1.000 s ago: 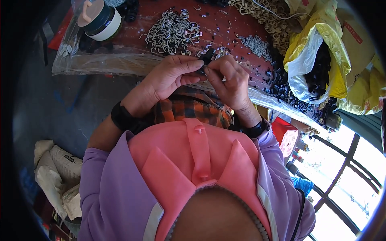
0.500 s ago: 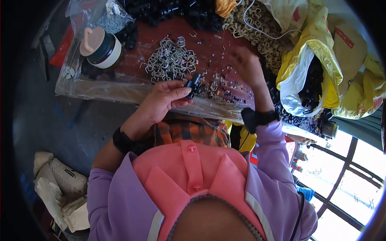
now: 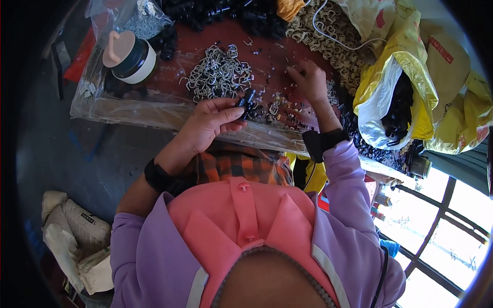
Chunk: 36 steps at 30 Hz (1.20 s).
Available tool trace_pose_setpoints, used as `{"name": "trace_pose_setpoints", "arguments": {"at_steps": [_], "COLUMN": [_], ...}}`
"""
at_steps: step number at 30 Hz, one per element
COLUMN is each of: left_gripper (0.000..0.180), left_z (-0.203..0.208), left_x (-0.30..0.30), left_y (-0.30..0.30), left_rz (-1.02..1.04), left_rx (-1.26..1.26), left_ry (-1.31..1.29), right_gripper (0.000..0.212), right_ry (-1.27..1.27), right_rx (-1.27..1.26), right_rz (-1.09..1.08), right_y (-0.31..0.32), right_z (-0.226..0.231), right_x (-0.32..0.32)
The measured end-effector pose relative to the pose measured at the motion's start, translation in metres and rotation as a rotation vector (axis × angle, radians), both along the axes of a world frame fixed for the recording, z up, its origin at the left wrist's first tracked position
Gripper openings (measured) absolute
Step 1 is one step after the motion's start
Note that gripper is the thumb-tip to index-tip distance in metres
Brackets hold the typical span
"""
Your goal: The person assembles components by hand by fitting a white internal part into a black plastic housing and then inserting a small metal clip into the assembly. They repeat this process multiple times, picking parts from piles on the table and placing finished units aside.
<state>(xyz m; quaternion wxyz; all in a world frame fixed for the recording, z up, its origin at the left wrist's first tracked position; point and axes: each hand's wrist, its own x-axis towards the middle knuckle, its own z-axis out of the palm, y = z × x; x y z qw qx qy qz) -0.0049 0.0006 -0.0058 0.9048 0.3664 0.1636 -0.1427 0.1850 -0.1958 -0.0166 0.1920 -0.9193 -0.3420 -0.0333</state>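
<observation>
My left hand (image 3: 216, 119) is closed around a short black cylindrical part (image 3: 248, 104), pinched between thumb and fingers above the table's front edge. Just beyond it lies a heap of silver U-shaped metal clips (image 3: 218, 74). My right hand (image 3: 309, 82) hovers over the red tabletop, beside a heap of beige clips (image 3: 328, 38). Its fingers are curled, thumb near the index finger; anything between them is too small to make out. Scattered small clips and dark bits (image 3: 277, 109) lie between my two hands.
A lidded jar-like cup (image 3: 128, 59) stands at the left, near a clear bag of small metal pieces (image 3: 144, 23). Black parts (image 3: 221, 13) are piled at the back. A yellow bag (image 3: 411, 61) holding black parts sits at the right. The table edge (image 3: 144, 115) is wrapped in plastic.
My right hand has shifted slightly left and its fingers now show more curled. My left hand keeps the black part, which has tilted a little and moved slightly.
</observation>
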Motion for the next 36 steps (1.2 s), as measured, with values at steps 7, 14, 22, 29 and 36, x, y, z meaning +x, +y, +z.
{"name": "trace_pose_setpoints", "arguments": {"at_steps": [7,14,22,29,36], "left_gripper": [0.018,0.016,0.020,0.025,0.029], "left_z": [-0.004,0.006,0.009,0.015,0.012], "left_x": [-0.003,-0.009,-0.011,-0.009,-0.010], "left_y": [-0.002,-0.008,-0.011,-0.003,-0.001], "left_rz": [0.065,0.036,-0.103,-0.307,-0.355], "left_rx": [-0.024,-0.028,-0.027,-0.053,-0.121], "left_ry": [-0.015,-0.043,-0.057,-0.043,-0.044], "right_gripper": [0.019,0.027,0.026,0.028,0.032], "right_ry": [0.625,1.127,0.943,0.579,0.532], "right_rx": [0.591,0.892,0.833,0.635,0.607], "right_rz": [-0.066,0.101,0.316,0.552,0.605], "right_y": [0.005,0.008,0.006,0.013,0.015], "right_z": [0.022,0.039,0.053,0.067,0.063], "right_x": [-0.047,-0.094,-0.113,-0.114,-0.117]}}
